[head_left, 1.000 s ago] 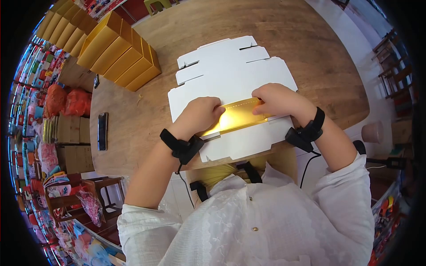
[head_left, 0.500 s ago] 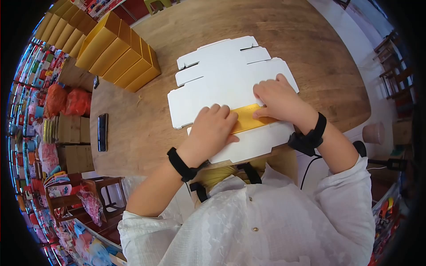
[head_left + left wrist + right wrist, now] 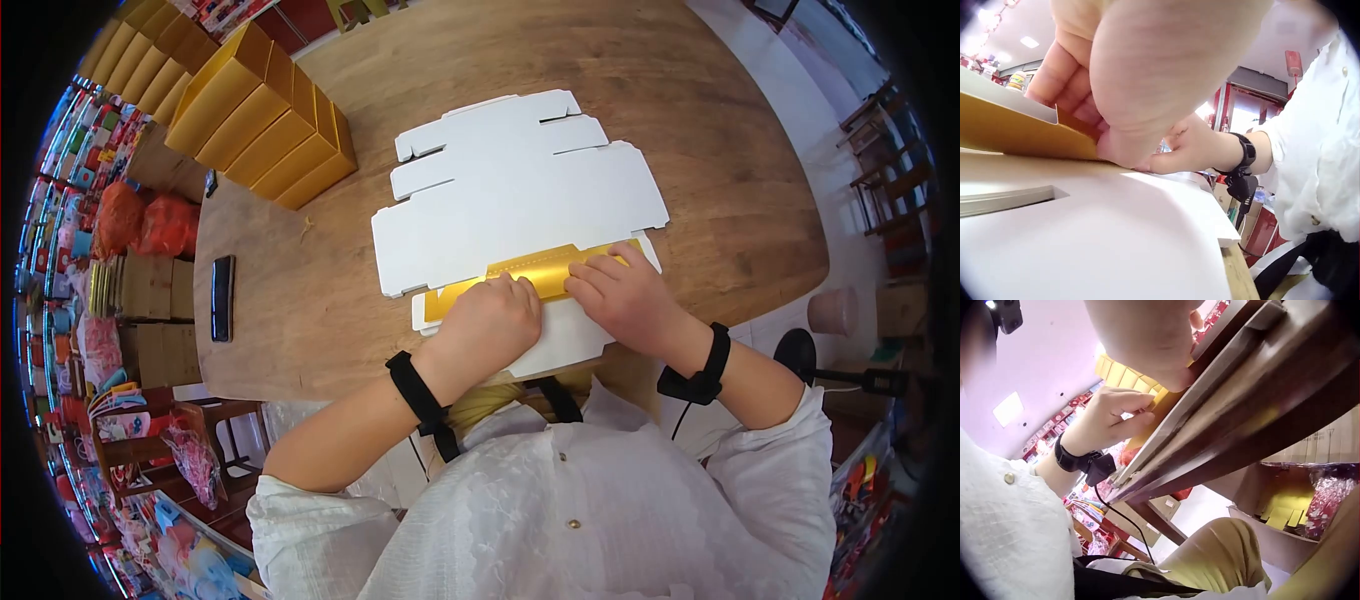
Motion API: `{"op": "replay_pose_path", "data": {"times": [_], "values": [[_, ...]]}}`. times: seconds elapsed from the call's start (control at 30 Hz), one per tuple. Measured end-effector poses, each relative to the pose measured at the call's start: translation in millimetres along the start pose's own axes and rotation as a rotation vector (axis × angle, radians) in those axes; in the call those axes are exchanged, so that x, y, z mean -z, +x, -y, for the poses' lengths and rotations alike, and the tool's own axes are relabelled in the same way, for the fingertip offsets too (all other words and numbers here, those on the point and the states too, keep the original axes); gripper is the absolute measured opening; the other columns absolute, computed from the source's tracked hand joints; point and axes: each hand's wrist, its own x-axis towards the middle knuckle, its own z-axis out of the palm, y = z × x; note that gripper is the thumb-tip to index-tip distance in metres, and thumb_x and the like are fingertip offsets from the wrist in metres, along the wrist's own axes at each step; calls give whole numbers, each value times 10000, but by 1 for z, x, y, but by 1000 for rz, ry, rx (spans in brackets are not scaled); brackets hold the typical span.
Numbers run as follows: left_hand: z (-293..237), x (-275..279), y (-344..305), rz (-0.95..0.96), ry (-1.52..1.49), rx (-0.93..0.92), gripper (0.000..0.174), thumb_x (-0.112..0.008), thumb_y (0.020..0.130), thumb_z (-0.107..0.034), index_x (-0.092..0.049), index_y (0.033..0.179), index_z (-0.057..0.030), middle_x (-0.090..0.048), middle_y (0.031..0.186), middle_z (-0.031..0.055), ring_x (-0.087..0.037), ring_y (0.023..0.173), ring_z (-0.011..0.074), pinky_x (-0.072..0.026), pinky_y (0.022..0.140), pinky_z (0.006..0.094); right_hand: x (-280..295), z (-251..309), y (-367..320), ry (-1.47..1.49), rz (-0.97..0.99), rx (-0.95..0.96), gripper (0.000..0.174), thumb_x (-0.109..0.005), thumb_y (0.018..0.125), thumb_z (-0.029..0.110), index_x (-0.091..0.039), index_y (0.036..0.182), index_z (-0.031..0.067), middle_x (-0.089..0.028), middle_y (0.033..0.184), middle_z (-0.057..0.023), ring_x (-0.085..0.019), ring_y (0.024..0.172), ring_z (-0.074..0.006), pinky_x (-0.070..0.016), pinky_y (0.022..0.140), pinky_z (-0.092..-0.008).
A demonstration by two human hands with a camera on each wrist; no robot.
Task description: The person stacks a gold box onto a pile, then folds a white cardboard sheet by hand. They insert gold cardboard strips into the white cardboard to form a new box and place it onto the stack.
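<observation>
An unfolded cardboard box blank [image 3: 520,200], white on its upper side, lies at the near edge of the table. Its near gold flap [image 3: 460,296] is folded up, and in the left wrist view it stands at a slant. My left hand [image 3: 487,325] pinches this flap near its middle, with the fingers over the far side and the thumb on the near side. To its right, my right hand [image 3: 630,300] grips the same flap with curled fingers. In the right wrist view its thumb lies at the gold edge; the palm hides much of the fold.
Folded gold boxes [image 3: 270,120] stand stacked at the back left of the wooden table [image 3: 700,130]. A phone [image 3: 222,298] lies near the left edge. Crowded shelves [image 3: 70,330] and a wooden chair [image 3: 150,440] stand to the left, and a pink bin [image 3: 830,311] to the right.
Both hands have come nearer to the body along the gold flap, the left one also slightly to the right. The right hand's fingers have curled down over the flap.
</observation>
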Motion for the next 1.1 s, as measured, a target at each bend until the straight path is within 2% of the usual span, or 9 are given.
{"op": "replay_pose_path", "data": {"times": [0.37,0.53,0.57,0.7,0.87,0.93,1.0,1.07,1.1], "values": [[1,4,3,1,-15,9,303,-644,778,-115,-665,1020,66,-709,935,147,-672,742,176,-539,576,266,-1,-5,6,-43,-26,58,84,-628,738,107,-565,787,82,-656,848,-57,-593,754,-169,-463,770,-321],[42,-2,16,49,-606,249,209,-629,844,-127,-638,1025,-24,-683,841,187,-665,734,304,-539,646,403,17,-28,42,208,300,-145,46,-611,854,127,-596,865,86,-630,718,-27,-628,762,-219,-437,847,-404],[58,-12,21,29,-798,280,243,-638,876,-141,-622,1104,-60,-647,767,195,-649,730,349,-523,686,445,22,-42,62,332,619,-238,202,-656,894,223,-645,1052,99,-670,901,-65,-642,935,-249,-414,958,-515],[76,-31,25,-181,-513,320,288,-720,835,-135,-625,1094,-51,-636,940,148,-614,934,353,-491,844,424,-18,-57,62,-59,378,-200,644,-761,810,366,-555,1386,165,-532,1367,-111,-462,1323,-276,-266,1115,-663],[75,-46,36,-102,-799,324,295,-752,821,-222,-640,1053,-77,-636,1007,125,-596,980,346,-494,860,428,-11,-32,62,-147,45,-157,511,-742,790,232,-601,1264,103,-590,1270,-105,-519,1255,-274,-378,1054,-561],[77,-44,35,-86,-925,332,225,-724,833,-170,-652,1020,-69,-644,953,131,-596,952,351,-491,836,429,10,0,52,411,-91,-105,368,-704,792,150,-611,1139,74,-636,1063,-101,-613,1021,-296,-465,892,-443],[73,-5,24,-463,-857,342,149,-696,816,-75,-665,961,-69,-647,898,117,-598,921,333,-480,829,417,25,19,28,905,204,-150,252,-664,889,161,-636,1121,67,-660,1006,-114,-655,941,-287,-509,839,-409],[69,49,0,-670,-609,338,174,-691,771,-18,-670,937,-63,-635,894,90,-595,902,290,-466,820,402,31,16,3,1488,451,-679,307,-586,989,222,-597,1231,32,-676,1108,-112,-645,1034,-261,-507,906,-416],[69,60,-12,-659,-599,274,194,-701,744,-14,-674,929,-66,-630,900,73,-592,921,275,-463,835,403,23,2,-21,1795,240,-787,336,-568,1005,241,-586,1255,17,-669,1147,-118,-644,1052,-249,-505,936,-411]]}}
